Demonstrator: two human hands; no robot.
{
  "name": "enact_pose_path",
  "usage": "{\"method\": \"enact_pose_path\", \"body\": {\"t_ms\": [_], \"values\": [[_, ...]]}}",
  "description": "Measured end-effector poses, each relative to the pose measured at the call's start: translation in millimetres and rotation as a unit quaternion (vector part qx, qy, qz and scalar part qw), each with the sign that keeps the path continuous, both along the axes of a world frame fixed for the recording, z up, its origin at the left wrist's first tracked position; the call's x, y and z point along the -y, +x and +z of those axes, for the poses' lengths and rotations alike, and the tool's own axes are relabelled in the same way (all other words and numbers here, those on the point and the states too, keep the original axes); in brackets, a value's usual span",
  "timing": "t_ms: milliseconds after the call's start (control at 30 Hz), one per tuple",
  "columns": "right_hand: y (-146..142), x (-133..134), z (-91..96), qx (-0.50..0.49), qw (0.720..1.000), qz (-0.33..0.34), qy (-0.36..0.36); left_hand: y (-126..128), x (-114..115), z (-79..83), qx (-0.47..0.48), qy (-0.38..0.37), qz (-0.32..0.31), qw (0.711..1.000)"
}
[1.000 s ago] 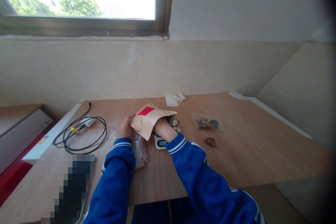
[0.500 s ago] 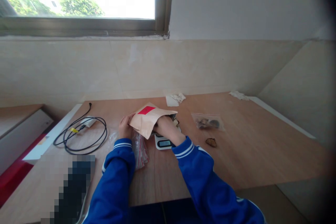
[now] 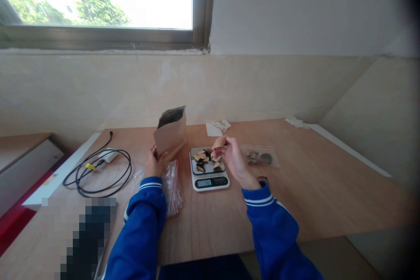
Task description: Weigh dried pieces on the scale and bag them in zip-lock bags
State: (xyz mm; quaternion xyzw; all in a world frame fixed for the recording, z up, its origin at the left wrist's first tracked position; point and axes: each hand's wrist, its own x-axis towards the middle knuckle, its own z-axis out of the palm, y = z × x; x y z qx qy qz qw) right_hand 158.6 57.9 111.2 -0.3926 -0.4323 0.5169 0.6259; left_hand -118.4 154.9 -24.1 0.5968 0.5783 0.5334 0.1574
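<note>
My left hand (image 3: 154, 162) grips a brown kraft paper bag (image 3: 170, 135), which stands tilted with its dark inside showing at the top. In my right hand (image 3: 234, 159) is a tan dried slice (image 3: 219, 142), pinched above the right side of a small white digital scale (image 3: 213, 183). Several dried slices (image 3: 203, 157), tan with dark edges, lie on the scale's plate. The figures on its lit display are too small to read surely. Clear zip bags with red seams (image 3: 173, 188) lie between my left forearm and the scale.
Behind my right hand lies a clear zip bag (image 3: 260, 156) with dark pieces in it. A brown piece (image 3: 262, 179) is partly hidden by my right wrist. A coiled black cable (image 3: 129, 170) rests at left, above a blurred dark device (image 3: 92, 236). Crumpled white paper (image 3: 221, 125) lies at the back.
My right hand has come out of the paper bag with a dried slice and moved right. My left hand has tipped the bag upright and away from the scale, uncovering the plate.
</note>
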Motion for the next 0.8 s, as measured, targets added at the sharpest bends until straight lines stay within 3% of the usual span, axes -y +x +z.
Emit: {"method": "enact_pose_path", "body": {"t_ms": [100,233,433,700,800], "values": [[-0.1,3.8,-10.6,0.018,0.998,0.059,-0.004,1.7,1.5,5.3,-0.004,-0.034,0.042,0.999],[-0.7,7.7,-25.1,0.036,0.995,0.092,0.005,4.2,5.5,13.5,-0.011,-0.039,0.028,0.999],[-1.1,3.8,-36.6,-0.035,0.994,0.098,-0.012,5.4,7.7,16.8,-0.013,-0.017,0.0,1.0],[22.8,-25.7,-33.7,-0.088,0.996,0.019,-0.01,4.0,5.8,10.3,-0.006,-0.058,0.035,0.998],[34.0,-47.7,-32.6,-0.006,1.0,0.015,-0.006,3.8,5.9,8.2,-0.003,-0.046,0.02,0.999]]}}
